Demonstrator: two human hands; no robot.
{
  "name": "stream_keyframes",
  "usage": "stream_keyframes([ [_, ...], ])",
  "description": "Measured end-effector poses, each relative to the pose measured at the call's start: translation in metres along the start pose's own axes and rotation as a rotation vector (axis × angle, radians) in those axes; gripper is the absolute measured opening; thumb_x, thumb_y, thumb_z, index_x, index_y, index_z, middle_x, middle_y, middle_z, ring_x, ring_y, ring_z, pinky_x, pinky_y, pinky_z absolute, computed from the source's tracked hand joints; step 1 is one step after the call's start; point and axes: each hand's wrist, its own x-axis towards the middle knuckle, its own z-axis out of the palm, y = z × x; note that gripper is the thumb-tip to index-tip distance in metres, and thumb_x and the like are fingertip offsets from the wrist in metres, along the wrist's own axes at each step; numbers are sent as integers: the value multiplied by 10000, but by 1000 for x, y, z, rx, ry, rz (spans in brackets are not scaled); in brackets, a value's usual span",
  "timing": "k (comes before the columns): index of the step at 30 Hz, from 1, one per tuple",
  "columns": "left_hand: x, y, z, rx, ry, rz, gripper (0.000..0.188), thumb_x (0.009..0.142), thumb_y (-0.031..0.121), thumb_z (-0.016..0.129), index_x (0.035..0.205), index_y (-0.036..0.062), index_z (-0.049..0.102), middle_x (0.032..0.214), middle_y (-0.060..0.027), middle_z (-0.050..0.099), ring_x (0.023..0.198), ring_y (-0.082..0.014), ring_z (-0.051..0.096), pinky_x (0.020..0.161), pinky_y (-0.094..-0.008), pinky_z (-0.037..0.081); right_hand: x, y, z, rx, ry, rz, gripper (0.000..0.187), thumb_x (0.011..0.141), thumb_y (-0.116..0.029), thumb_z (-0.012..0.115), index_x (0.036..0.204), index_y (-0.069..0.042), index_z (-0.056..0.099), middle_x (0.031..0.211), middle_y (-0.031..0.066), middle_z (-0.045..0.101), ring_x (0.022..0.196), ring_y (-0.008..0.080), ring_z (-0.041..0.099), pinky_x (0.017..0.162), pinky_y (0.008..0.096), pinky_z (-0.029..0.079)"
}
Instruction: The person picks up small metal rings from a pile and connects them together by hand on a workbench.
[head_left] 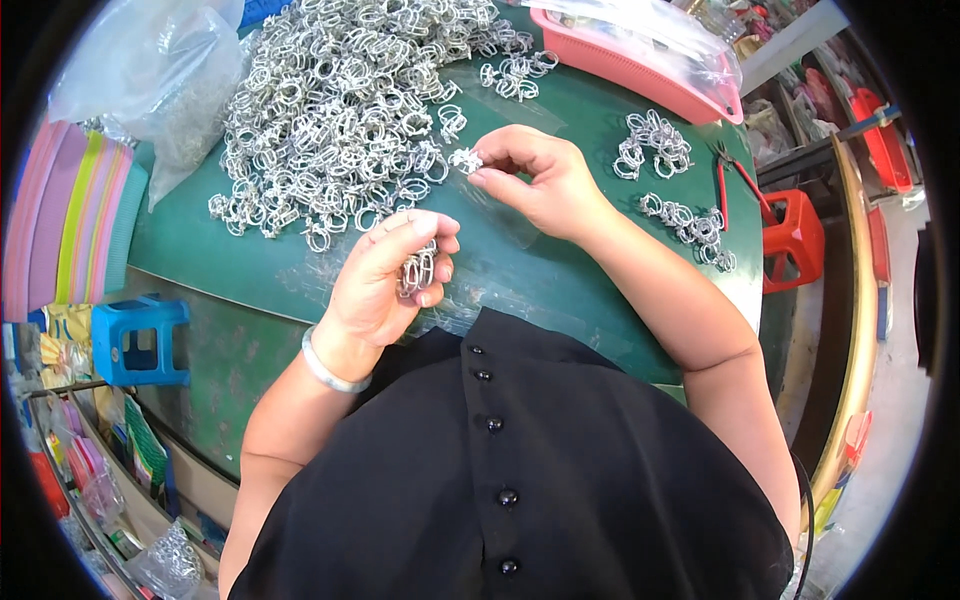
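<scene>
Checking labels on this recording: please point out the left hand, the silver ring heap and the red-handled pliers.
Left hand (382, 262): head view, middle of the hand.
Silver ring heap (330, 110): head view, middle of the heap.
Red-handled pliers (722, 192): head view, one red handle.

Shiny metal rings (330, 110), smooth plastic stool (140, 342), matt cloth shirt (420, 480)

Ring heap (330, 120) blocking far left, open tabletop (570, 290) nearer

We see bright light, pale glare on the green tabletop (560, 285) at right, and bent, black-cornered fisheye edges.
</scene>
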Motion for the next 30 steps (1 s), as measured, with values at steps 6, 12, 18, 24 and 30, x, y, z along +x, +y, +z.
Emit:
stream_keyframes([
  [6,11,0,14,214,160,106,116,825,157,582,871,51,589,719,5,549,561,-44,483,411,-165,327,-17,-6,-2,14,26,-168,160,727,6,650,872,7,582,891,62,592,743,102,562,662,225,463],
  [12,15,-3,19,215,192,119,89,808,115,601,866,48,590,701,-2,550,548,-50,478,411,-167,323,-22,-12,0,-137,24,-282,151,705,-50,668,826,-35,578,891,81,599,757,195,599,639,267,483],
  [18,17,-5,19,221,199,135,85,806,97,598,866,38,592,693,-8,550,544,-58,482,411,-171,327,-24,-11,1,-194,39,-319,163,710,-105,667,816,-45,558,858,80,589,736,230,592,610,292,480],
  [24,17,-5,17,249,175,171,76,816,89,578,859,27,587,697,-14,548,544,-60,484,410,-174,330,-27,-7,3,14,35,-163,240,701,-64,677,904,-38,553,830,56,569,708,155,585,595,254,467],
  [30,18,-7,17,244,173,192,94,826,111,572,869,28,582,708,-16,547,548,-59,482,413,-171,331,-26,-6,5,117,78,-177,353,692,-26,663,1018,-30,528,864,61,537,698,135,558,621,239,465],
])
